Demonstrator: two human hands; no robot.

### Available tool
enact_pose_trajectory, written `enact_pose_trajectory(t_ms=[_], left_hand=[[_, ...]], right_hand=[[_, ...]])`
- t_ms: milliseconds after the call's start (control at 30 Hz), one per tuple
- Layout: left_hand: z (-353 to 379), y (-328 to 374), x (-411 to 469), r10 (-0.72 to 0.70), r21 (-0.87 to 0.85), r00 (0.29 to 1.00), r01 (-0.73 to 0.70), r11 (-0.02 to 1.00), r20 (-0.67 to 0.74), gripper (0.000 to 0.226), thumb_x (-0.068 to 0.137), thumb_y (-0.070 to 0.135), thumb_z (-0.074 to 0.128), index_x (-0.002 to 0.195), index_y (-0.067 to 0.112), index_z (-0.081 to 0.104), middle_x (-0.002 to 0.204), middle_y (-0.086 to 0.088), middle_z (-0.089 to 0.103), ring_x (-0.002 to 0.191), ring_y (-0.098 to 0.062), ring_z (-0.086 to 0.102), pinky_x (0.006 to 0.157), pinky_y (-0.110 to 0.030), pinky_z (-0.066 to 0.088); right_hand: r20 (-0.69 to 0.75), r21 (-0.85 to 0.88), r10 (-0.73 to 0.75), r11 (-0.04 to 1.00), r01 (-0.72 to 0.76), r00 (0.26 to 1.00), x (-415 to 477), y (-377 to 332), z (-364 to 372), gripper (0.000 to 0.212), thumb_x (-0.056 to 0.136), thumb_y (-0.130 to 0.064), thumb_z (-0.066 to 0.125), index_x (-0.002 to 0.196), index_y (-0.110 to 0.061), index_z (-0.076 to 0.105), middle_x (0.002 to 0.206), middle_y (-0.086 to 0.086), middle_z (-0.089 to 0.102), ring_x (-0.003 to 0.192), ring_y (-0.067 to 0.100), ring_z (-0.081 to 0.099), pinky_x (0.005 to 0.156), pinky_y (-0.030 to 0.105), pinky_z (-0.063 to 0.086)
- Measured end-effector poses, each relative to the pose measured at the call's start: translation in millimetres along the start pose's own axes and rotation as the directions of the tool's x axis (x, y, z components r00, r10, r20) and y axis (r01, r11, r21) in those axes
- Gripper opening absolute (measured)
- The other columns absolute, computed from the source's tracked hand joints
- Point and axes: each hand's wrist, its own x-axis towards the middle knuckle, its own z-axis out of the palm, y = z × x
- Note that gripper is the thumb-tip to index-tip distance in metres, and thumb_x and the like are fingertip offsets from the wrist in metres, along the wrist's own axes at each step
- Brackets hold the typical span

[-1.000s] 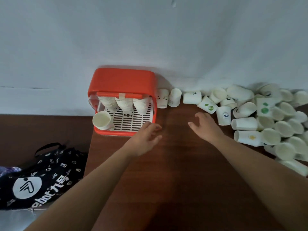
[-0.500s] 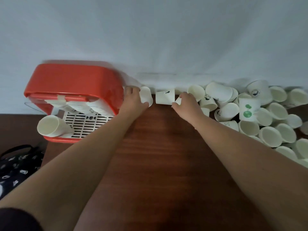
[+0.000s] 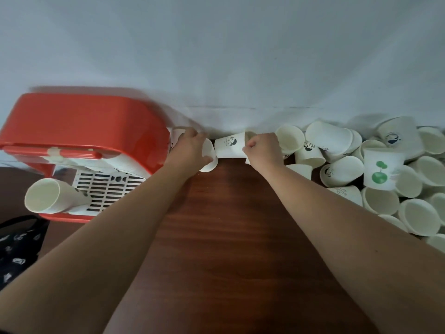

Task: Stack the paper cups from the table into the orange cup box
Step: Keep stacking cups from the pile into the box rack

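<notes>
Two cups in hand right now, one per side. Far left, a black bag [image 3: 16, 247] sits off the worktop [image 3: 228, 237] edge, not part of the job. Next is the orange cup box [image 3: 84, 121], back against the wall [image 3: 216, 56], front open toward me for loading. Inside, stacks of cups [image 3: 120, 162] hang mouth-down over the white grille [image 3: 108, 186]; approx three, tho the box top hides most of them. One loose cup [image 3: 45, 198] lies on its side at the box's front left corner, mouth toward me, not stacked yet.

Just right of the box my left hand [image 3: 190, 148] is curled round a plain cup [image 3: 209, 155], w/ another cup [image 3: 177, 136] tucked between hand and box. Beside it a logo cup [image 3: 230, 147] lies on its side, base just beside the plain cup. My right hand [image 3: 262, 148] has fingers curled at its mouth end, pinching the rim I think — prob. so the two can nest before going in the box.

Right again, the pile of cups [image 3: 385, 208] is heaped vs the wall, most tipped over, incl. a green-print cup [image 3: 380, 169] standing among them — plenty left to do.
</notes>
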Motion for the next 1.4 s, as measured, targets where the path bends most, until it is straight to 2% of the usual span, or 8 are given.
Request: enact_pose_trajectory(t_ms=[167,367,567,633,733,1000,1167,1400], left_hand=[[-19,-6,-29,0.015,-0.168,0.995,-0.031,0.985,-0.096,0.062,0.077,0.024,0.083,0.130,0.006,0.054,0.138,-0.013,0.043,0.122,-0.032,0.051,0.099,-0.039,0.045],[-57,1,-71,-0.130,-0.374,0.969,0.044,0.926,-0.208,0.056,0.081,0.032,0.080,0.117,0.006,0.046,0.118,-0.008,0.049,0.095,-0.015,0.043,0.075,-0.023,0.030],[-71,-11,-130,-0.253,-0.842,0.966,0.184,0.508,0.059,0.064,0.070,0.061,0.071,0.128,0.046,0.047,0.112,-0.006,0.062,0.102,-0.029,0.067,0.093,-0.053,0.055],[-74,-23,-144,-0.207,-0.881,0.969,0.210,0.425,0.132,0.055,0.072,0.057,0.071,0.122,0.060,0.049,0.114,-0.008,0.064,0.101,-0.029,0.069,0.094,-0.053,0.056],[-89,-40,-163,-0.036,-0.917,0.976,0.214,0.336,0.215,0.060,0.078,0.036,0.073,0.131,0.052,0.051,0.126,-0.009,0.060,0.107,-0.023,0.068,0.088,-0.042,0.059],[-137,-124,-218,0.140,-0.859,0.955,0.164,0.485,0.261,0.086,0.086,0.023,0.076,0.145,0.059,0.026,0.109,-0.005,0.072,0.098,-0.014,0.070,0.080,-0.024,0.053],[-158,-168,-249,0.001,-0.894,0.972,0.215,0.394,0.235,0.044,0.098,0.030,0.061,0.139,0.040,0.046,0.112,0.003,0.070,0.095,-0.007,0.070,0.068,-0.019,0.056],[-172,-240,-253,-0.166,-0.930,0.984,0.117,0.349,0.062,0.056,0.074,0.052,0.080,0.125,0.046,0.057,0.116,-0.008,0.071,0.103,-0.025,0.072,0.083,-0.044,0.061]], right_hand=[[-0.111,0.259,-0.023,0.965,0.051,0.994,-25,-8,-17,0.010,0.084,-0.012,0.068,0.077,-0.009,0.074,0.078,0.002,0.066,0.082,0.019,0.059,0.062,0.029,0.040],[-0.208,0.483,0.059,0.874,0.050,0.976,-78,-40,-56,0.011,0.082,-0.003,0.063,0.073,0.002,0.063,0.073,0.013,0.060,0.055,0.004,0.049,0.049,0.008,0.036],[0.028,0.651,0.256,0.729,-0.212,0.966,-143,-75,-55,0.014,0.076,-0.033,0.054,0.072,-0.020,0.057,0.084,-0.007,0.059,0.085,0.016,0.053,0.079,0.041,0.049],[0.020,0.670,0.254,0.715,-0.201,0.967,-165,-94,-54,0.016,0.081,-0.030,0.056,0.068,-0.021,0.055,0.077,-0.007,0.056,0.080,0.015,0.050,0.075,0.038,0.044],[-0.037,0.678,0.227,0.721,-0.142,0.973,-194,-123,-50,0.021,0.093,-0.023,0.057,0.074,-0.015,0.055,0.075,-0.006,0.055,0.073,0.011,0.048,0.066,0.030,0.036],[0.045,0.600,0.099,0.793,-0.106,0.994,-240,-193,-20,0.018,0.092,-0.026,0.061,0.087,-0.009,0.063,0.076,-0.009,0.061,0.069,0.002,0.053,0.067,0.027,0.038],[0.135,0.525,0.007,0.847,-0.077,0.991,-253,-234,19,0.013,0.088,-0.029,0.070,0.091,-0.016,0.067,0.089,-0.005,0.070,0.075,0.003,0.061,0.067,0.023,0.044],[0.191,0.530,-0.035,0.845,-0.073,0.981,-252,-279,58,0.029,0.084,-0.031,0.076,0.108,-0.021,0.062,0.111,-0.003,0.066,0.099,0.014,0.067,0.066,0.023,0.049]])
